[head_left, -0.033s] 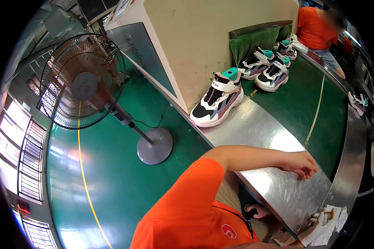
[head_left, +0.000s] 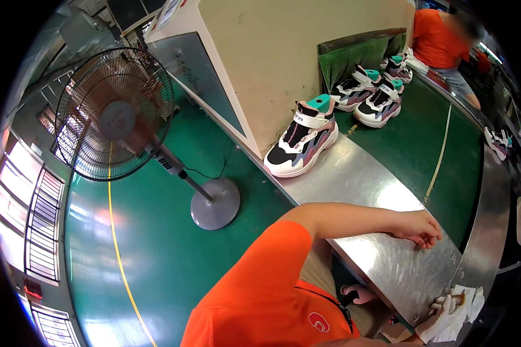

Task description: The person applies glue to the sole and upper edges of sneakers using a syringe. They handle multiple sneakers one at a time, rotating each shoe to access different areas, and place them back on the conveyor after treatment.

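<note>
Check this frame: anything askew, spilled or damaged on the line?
Nothing stands out. The nearest shoe stands upright on the steel plate, more shoes upright on the green belt. The left hand rests empty on the plate; the gloved right hand touches a white rag.

A small round white logo patch (head_left: 318,321) sits on the chest of the orange shirt, below and to the left of the left hand's fingers (head_left: 427,238). Far up and left of them, a slanted panel with a white and red label (head_left: 169,10) tops the beige machine housing, and a dark rectangular screen-like panel (head_left: 124,10) stands just left of it. A round grey badge (head_left: 117,121) marks the hub of the standing fan, well to the left.
</note>
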`<state>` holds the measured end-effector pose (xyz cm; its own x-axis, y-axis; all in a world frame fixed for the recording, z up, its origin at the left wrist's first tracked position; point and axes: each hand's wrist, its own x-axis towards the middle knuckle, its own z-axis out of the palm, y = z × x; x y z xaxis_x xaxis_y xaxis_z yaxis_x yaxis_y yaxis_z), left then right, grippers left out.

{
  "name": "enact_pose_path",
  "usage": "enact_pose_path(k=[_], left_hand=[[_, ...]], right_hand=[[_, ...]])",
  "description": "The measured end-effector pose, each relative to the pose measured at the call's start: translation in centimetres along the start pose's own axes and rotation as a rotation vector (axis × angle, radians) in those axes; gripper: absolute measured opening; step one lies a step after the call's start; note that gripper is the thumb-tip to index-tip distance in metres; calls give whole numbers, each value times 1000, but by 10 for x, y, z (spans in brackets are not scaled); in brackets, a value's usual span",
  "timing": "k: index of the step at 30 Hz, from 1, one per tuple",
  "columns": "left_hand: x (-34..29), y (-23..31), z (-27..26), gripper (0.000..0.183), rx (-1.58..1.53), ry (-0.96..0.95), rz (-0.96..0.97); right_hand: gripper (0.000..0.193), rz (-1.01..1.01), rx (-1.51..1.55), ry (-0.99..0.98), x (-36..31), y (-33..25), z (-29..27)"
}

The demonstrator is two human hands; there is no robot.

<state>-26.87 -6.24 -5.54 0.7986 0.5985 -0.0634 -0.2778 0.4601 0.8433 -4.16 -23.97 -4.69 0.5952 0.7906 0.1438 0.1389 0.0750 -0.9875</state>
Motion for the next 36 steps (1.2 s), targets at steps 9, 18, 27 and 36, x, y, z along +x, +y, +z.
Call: enact_pose_path(k=[9,18,27,36], left_hand=[[-4,2,-9,25,-4,8,13],[2,-8,-7,25,-13,10,18],[9,-9,-4,24,-12,-7,26],[10,-8,-1,20,-18,-4,21]], right_hand=[[51,-58,80,16,2,12,12],[52,-65,71,-29,4,15,4],[51,-52,73,-32,17,36,-15],[29,44,-52,42,6,11,-6]])
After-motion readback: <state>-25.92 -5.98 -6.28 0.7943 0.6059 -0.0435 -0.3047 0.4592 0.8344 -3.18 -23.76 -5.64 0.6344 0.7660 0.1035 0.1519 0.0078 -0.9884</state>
